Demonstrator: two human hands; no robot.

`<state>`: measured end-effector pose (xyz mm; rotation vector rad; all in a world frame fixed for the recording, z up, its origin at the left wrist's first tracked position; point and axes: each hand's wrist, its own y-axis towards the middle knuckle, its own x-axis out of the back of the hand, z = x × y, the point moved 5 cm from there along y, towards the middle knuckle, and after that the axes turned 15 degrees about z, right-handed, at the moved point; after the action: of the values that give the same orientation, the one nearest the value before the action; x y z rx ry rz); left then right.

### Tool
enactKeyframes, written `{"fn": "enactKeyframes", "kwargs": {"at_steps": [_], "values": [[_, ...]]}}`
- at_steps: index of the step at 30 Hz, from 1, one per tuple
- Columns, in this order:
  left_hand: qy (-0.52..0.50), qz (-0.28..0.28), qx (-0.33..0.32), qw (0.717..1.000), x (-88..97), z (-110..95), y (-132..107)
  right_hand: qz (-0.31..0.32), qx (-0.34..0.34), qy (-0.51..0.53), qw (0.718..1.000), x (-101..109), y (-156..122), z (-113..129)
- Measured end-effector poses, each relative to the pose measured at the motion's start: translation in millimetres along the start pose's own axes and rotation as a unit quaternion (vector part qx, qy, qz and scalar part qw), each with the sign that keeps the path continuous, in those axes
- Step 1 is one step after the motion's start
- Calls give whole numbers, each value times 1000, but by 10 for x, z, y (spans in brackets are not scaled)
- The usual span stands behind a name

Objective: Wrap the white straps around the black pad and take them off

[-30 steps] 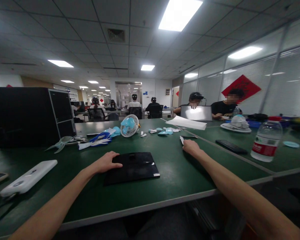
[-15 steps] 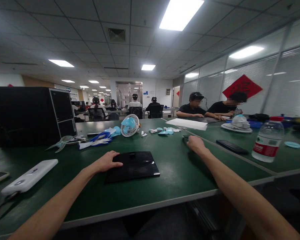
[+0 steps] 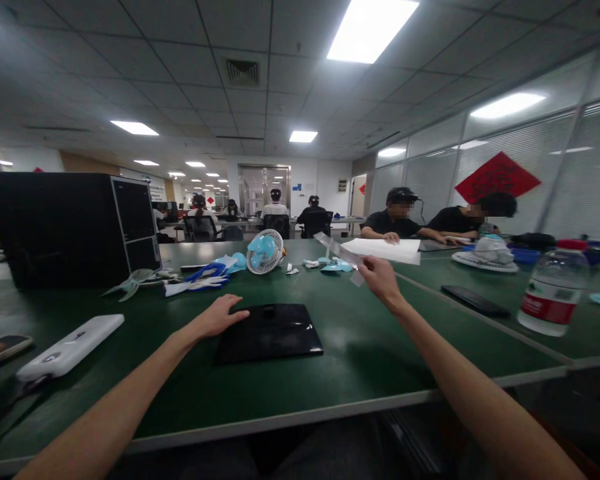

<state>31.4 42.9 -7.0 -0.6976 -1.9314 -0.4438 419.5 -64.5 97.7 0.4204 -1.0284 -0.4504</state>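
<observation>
My left hand rests at the upper left corner of a glossy black panel, fingers stretched and thumb apart on its surface. The panel lies flat on the green table and has a small dark block near its far edge. In my right hand is a clear plastic ruler, pinched by one end and raised above the table, tilted up to the left. Part of the ruler is hidden by my fingers.
A small blue-and-white fan, gloves and fan blades lie beyond the panel. To the left are a black computer case and a white power bank. A water bottle and a black phone-like slab are on the right. Two people sit across.
My right hand has lifted the ruler off the table and swung it up to the left. My left hand stays at the panel. Someone's hand has appeared by the phone at the left edge.
</observation>
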Motion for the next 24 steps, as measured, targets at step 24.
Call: {"fn": "enactKeyframes", "kwargs": {"at_steps": [24], "values": [[-268, -43, -31, 962, 393, -409, -399, 427, -34, 449, 784, -1060, -488, 738]]}}
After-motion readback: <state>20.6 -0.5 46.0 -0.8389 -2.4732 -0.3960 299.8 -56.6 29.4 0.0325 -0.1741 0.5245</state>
